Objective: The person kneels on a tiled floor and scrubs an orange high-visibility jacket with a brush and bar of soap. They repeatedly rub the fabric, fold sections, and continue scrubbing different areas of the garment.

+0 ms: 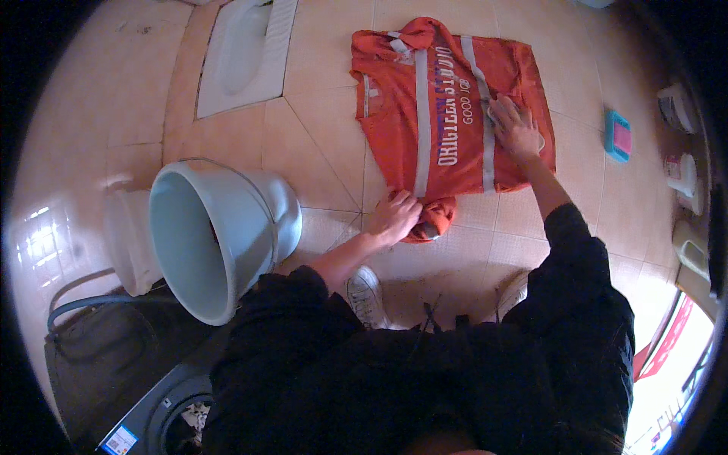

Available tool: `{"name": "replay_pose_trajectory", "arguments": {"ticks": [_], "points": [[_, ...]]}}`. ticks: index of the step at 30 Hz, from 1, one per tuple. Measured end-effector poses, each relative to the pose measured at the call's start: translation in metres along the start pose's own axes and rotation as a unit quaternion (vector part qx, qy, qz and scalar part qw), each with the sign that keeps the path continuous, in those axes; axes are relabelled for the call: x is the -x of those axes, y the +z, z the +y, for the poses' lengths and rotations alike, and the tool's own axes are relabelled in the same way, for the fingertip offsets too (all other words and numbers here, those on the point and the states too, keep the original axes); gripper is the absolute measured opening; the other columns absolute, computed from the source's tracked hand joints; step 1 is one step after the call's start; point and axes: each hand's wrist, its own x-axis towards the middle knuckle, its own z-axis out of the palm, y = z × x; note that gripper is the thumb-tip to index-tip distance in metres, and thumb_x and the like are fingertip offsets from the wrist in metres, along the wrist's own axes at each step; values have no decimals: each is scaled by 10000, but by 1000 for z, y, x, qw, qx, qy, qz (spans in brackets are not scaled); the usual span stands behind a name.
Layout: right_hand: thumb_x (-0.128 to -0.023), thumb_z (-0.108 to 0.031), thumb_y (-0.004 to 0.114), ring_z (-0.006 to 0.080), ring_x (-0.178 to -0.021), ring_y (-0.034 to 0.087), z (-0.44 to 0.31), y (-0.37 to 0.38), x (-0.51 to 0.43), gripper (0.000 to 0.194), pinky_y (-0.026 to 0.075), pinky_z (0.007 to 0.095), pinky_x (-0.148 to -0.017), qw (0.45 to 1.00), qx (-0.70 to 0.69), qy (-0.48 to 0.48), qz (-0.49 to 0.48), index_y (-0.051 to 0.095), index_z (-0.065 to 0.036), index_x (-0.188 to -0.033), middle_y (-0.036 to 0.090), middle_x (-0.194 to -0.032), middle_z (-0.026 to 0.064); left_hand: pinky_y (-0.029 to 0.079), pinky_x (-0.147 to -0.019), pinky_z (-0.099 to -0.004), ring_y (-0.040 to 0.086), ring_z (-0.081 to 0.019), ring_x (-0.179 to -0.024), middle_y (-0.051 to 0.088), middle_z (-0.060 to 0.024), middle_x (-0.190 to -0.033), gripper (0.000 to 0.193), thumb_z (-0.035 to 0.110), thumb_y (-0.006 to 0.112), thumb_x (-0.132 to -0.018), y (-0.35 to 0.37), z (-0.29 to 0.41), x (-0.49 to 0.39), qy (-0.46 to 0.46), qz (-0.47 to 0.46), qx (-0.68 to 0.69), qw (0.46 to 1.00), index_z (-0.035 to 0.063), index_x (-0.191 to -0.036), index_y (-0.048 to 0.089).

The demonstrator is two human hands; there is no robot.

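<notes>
A wet-looking red T-shirt point(398, 131) with white stripes and printed lettering lies spread on the tiled floor, its collar towards the left and one sleeve bunched near me. My left hand point(398, 217) has its fingers curled on the cloth at that sleeve. Farther right, my right hand point(515, 128) rests on the lower part of the shirt, over a stripe, with its fingers somewhat spread. Something pale and rounded shows at the edges of this hand; what it is, and whether the hand grips it, I cannot tell.
Left stand a light blue bucket point(230, 284) and a whitish container point(128, 239), near a hose point(108, 300) and a front-loading washing machine point(153, 406). A squat toilet point(278, 62) is set in the floor. A blue soap dish with pink soap point(622, 139) and several containers are right.
</notes>
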Motion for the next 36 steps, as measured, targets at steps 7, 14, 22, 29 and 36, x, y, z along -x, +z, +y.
{"name": "replay_pose_trajectory", "arguments": {"ticks": [7,14,22,29,36], "points": [[-757,-170,613,284,-947,557,-21,-7,0,506,482,455,-792,992,-96,-75,42,498,-238,-1245,530,-1213,18,390,-966,-405,495,-313,-1123,558,-153,-1135,701,347,716,-693,19,29,4,-26,184,89,978,-23,-1224,445],[-827,-256,511,314,-883,581,-140,-48,-27,337,470,525,-693,954,-114,-278,12,565,-148,-1142,590,-1054,84,531,-782,-311,614,-191,-954,608,-117,-1084,427,334,682,-755,65,57,1,-67,259,-51,962,46,-1052,580],[-856,-285,487,331,-1045,476,-123,-42,-81,369,426,544,-791,977,-41,-207,-25,510,-92,-1170,467,-1224,109,535,-626,-355,657,-242,-765,660,-101,-935,407,375,706,-715,49,41,-2,-74,229,212,947,94,-1000,631],[-883,-322,473,387,-1192,415,-136,-3,-136,349,414,533,-884,980,18,-193,-45,554,-98,-1136,396,-1352,179,501,-695,-356,652,-270,-782,674,-116,-853,443,450,720,-694,27,6,-7,-173,-23,402,899,87,-943,677],[-858,-258,478,414,-1056,476,-119,-4,-110,413,414,595,-787,954,59,-282,-78,464,-145,-1255,550,-1078,167,513,-626,-367,655,-237,-603,658,-116,-652,545,496,438,-905,24,-15,-47,-235,-176,471,832,45,-739,696]]}}
